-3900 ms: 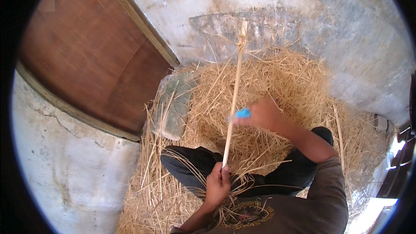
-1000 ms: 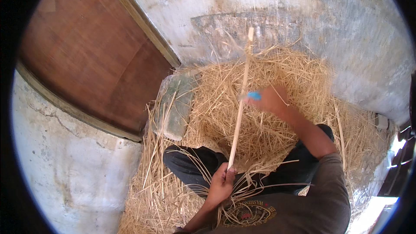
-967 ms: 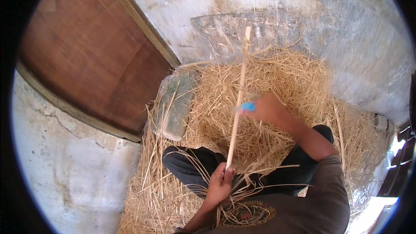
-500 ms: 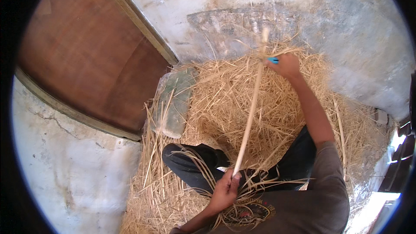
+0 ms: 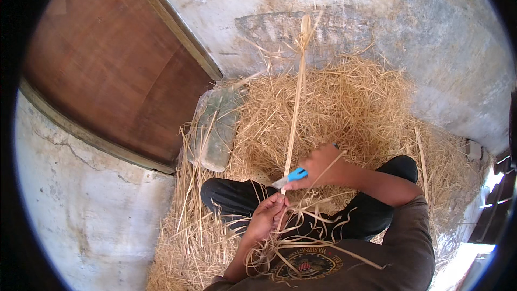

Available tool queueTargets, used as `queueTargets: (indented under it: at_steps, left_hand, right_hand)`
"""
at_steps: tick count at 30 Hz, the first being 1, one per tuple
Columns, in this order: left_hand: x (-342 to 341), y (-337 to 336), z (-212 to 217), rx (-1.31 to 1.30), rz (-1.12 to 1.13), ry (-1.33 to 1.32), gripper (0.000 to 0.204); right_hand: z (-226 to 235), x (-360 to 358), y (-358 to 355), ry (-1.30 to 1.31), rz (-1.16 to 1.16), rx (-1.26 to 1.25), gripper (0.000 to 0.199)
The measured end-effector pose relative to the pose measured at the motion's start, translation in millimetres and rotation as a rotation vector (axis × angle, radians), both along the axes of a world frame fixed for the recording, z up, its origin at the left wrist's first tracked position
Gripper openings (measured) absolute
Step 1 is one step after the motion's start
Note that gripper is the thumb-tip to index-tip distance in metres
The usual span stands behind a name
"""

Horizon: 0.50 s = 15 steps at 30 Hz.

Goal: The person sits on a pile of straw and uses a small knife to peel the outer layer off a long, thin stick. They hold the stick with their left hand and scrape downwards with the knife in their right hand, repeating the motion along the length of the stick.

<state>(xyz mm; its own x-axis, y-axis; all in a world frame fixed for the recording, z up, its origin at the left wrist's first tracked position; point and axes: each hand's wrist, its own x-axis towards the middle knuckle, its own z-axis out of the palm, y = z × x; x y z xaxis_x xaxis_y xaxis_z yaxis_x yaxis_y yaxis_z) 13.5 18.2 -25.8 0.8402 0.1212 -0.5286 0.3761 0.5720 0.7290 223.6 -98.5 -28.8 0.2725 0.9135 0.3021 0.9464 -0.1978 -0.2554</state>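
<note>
A long, pale bamboo strip slants up from my lap toward the wall, its far end fringed with thin curled shavings. My left hand is closed around its near end. My right hand grips a blue-handled knife, whose short blade lies against the strip just above my left fingers. Loose curled shavings hang over my lap and shirt front.
A thick heap of straw-coloured shavings covers the floor around my crossed legs. To the left lies a greyish-green block wrapped in plastic, beside a brown door panel. A stained wall rises ahead.
My right hand has come from the strip's far end down to just above my left hand, with the knife still in it. The strip's far end has swung up and left.
</note>
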Motion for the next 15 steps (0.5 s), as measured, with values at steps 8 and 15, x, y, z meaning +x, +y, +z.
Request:
queueTargets:
  at_steps: [8,15]
  left_hand:
    - [0.3,-6.7,2.3,0.185,-0.063,0.003,0.022]
    - [-4.7,-14.6,4.8,0.329,0.017,0.049,0.021]
  right_hand:
    - [5.0,57.9,12.6,0.077,-0.252,-0.196,0.090]
    - [-20.7,40.1,17.7,-0.039,-0.142,0.017,0.075]
